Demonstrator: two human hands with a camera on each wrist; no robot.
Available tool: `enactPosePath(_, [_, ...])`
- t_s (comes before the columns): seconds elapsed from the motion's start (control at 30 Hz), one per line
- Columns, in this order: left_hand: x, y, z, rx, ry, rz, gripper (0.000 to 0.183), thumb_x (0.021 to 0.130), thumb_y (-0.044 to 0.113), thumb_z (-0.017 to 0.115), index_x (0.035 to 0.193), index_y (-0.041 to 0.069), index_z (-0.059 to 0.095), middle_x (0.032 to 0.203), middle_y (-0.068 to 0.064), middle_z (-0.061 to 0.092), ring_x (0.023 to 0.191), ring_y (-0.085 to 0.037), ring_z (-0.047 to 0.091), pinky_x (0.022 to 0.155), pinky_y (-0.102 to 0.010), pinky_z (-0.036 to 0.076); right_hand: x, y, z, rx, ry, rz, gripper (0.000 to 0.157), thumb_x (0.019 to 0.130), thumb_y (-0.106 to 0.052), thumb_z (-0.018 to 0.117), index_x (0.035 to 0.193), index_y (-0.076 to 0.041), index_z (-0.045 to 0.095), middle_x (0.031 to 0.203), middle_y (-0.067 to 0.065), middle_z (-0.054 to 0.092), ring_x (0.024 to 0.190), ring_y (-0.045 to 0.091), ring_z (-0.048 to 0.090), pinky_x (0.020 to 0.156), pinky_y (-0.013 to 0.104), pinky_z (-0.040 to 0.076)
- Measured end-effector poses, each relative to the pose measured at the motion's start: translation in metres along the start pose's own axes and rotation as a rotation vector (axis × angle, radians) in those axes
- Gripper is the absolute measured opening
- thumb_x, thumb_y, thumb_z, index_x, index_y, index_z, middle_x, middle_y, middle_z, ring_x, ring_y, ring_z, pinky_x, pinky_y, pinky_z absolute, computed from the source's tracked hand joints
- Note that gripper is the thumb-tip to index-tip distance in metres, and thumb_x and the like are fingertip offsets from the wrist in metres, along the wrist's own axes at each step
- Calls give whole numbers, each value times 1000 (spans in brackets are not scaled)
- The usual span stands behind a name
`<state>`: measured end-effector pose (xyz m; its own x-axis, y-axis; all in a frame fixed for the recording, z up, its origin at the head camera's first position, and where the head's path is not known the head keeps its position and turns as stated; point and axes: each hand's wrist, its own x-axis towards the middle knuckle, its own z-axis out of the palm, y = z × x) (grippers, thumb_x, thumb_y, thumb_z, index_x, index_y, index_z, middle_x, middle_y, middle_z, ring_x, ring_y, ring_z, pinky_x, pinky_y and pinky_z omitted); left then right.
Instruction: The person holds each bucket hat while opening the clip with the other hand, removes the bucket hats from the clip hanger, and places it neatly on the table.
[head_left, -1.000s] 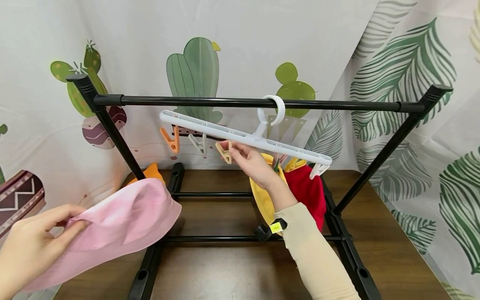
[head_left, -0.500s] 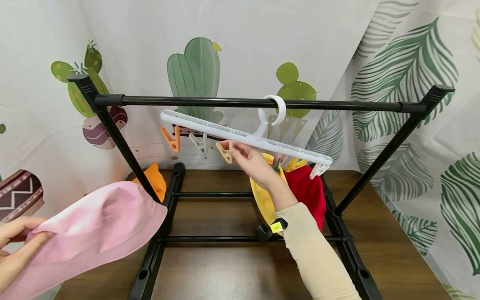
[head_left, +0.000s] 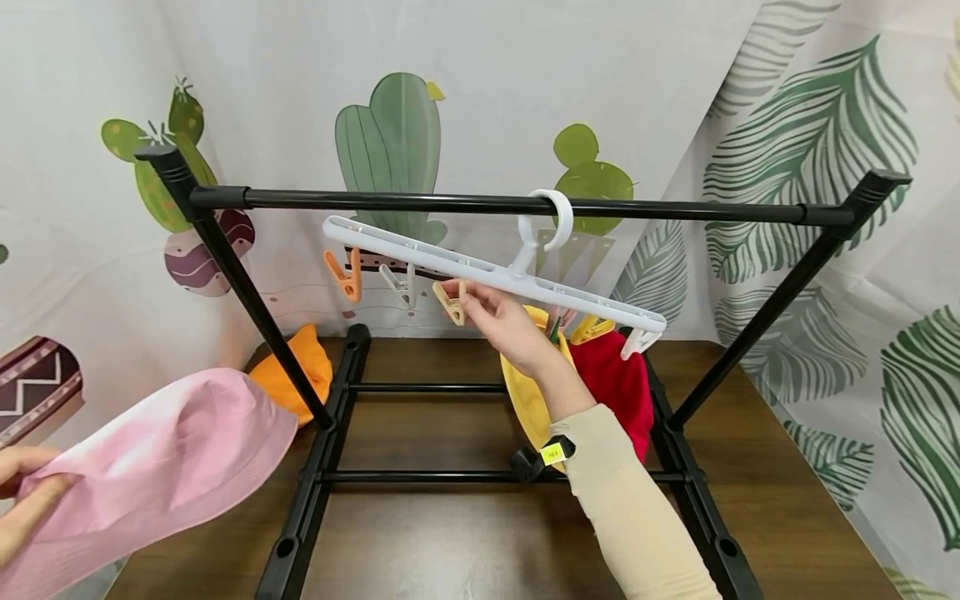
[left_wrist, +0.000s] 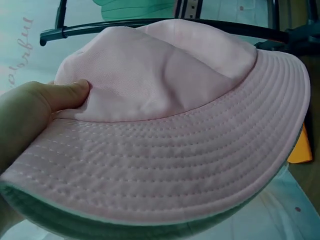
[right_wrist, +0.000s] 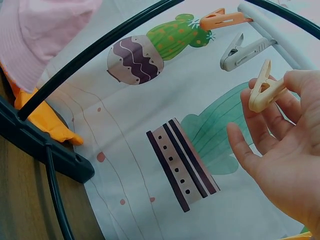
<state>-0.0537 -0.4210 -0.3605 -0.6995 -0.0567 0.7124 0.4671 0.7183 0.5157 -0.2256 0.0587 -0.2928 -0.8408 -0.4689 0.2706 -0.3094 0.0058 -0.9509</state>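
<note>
My left hand (head_left: 28, 493) grips a pink bucket hat (head_left: 168, 467) by the side, thumb on the crown near the brim; the left wrist view shows the hat's stitched brim (left_wrist: 170, 160) and a green underside. With thumb and fingers my right hand (head_left: 513, 333) pinches a cream clip (head_left: 452, 303) under a white clip hanger (head_left: 450, 264). That hanger is hooked on a black bar (head_left: 375, 202) and slopes down to the right. An orange clip (head_left: 347, 277) and a grey clip (head_left: 401, 287) hang from it further left.
A yellow cloth item (head_left: 525, 400) and a red one (head_left: 618, 387) hang below the hanger's right half, near a yellow clip (head_left: 591, 328) and a white clip (head_left: 640, 342). An orange cloth item (head_left: 300, 367) lies behind the left post of the black rack on the wooden table (head_left: 435, 533).
My left hand has moved left and slightly down with the pink hat, uncovering more of the orange cloth item. My right hand has stayed at the cream clip.
</note>
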Motion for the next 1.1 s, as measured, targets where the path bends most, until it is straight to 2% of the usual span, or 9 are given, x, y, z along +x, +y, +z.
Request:
enactPosePath(0.13, [1, 1, 3, -21, -32, 28, 39, 68, -25, 57, 79, 12, 66, 77, 28, 60, 57, 13, 50, 53, -5, 36, -1, 0, 0, 0, 0, 5, 32, 97, -20, 45, 125, -4, 52, 121, 8, 52, 101, 16, 49, 94, 39, 40])
enactPosePath(0.33, [2, 4, 10, -60, -23, 63, 39, 69, -25, 58, 78, 13, 66, 77, 29, 60, 57, 13, 50, 52, -4, 37, -1, 1, 0, -11, -4, 15, 32, 97, -21, 46, 124, -6, 53, 122, 6, 51, 103, 16, 48, 90, 28, 41])
enactPosePath(0.43, [2, 2, 13, -85, -18, 104, 24, 75, -18, 60, 77, 5, 67, 79, 26, 61, 57, 12, 51, 54, -3, 38, -1, 2, 0, -13, -4, 10, 31, 97, -20, 46, 124, -6, 53, 122, 7, 52, 104, 16, 48, 90, 27, 41])
enactPosePath(0.6, [0, -1, 14, -118, -51, 154, 8, 83, -1, 64, 76, 2, 67, 82, 23, 62, 65, 10, 53, 60, -3, 40, -1, 3, 0, -10, -3, 8, 32, 97, -20, 46, 124, -5, 53, 122, 7, 52, 103, 16, 49, 90, 29, 41])
enactPosePath(0.7, [-3, -9, 14, -132, -69, 171, 7, 83, 3, 66, 76, 4, 68, 83, 20, 64, 69, 9, 55, 64, -3, 41, -1, 2, 0, -11, -6, 5, 31, 97, -20, 45, 124, -5, 53, 122, 7, 52, 103, 15, 49, 91, 30, 41])
enactPosePath(0.77, [-5, -17, 14, -176, -67, 192, 6, 82, 4, 67, 77, 2, 69, 83, 15, 66, 70, 7, 56, 67, -3, 40, -1, 2, 0, -11, -6, 2, 31, 97, -19, 45, 124, -5, 53, 122, 7, 53, 103, 15, 49, 92, 31, 41])
enactPosePath(0.9, [-8, -24, 13, -200, -74, 204, 15, 85, 13, 65, 76, 3, 69, 84, 11, 66, 72, 4, 55, 68, -4, 40, -1, 2, -1, -9, -3, 0, 31, 97, -18, 45, 125, -4, 52, 122, 8, 53, 102, 15, 49, 92, 34, 41])
enactPosePath(1.0, [-10, -27, 14, -228, -82, 228, 20, 84, 22, 65, 76, 4, 69, 83, 7, 67, 76, 4, 57, 70, -4, 41, 0, 2, -1, -11, 2, -2, 31, 97, -17, 45, 125, -4, 52, 122, 8, 53, 101, 15, 49, 91, 32, 42])
enactPosePath(1.1, [-15, -32, 15, -265, -91, 265, 22, 84, 24, 66, 78, 3, 70, 82, 4, 67, 80, 3, 58, 73, -5, 41, -1, 2, -1, -11, 2, -5, 31, 97, -17, 45, 125, -4, 52, 122, 8, 53, 101, 15, 50, 89, 27, 42])
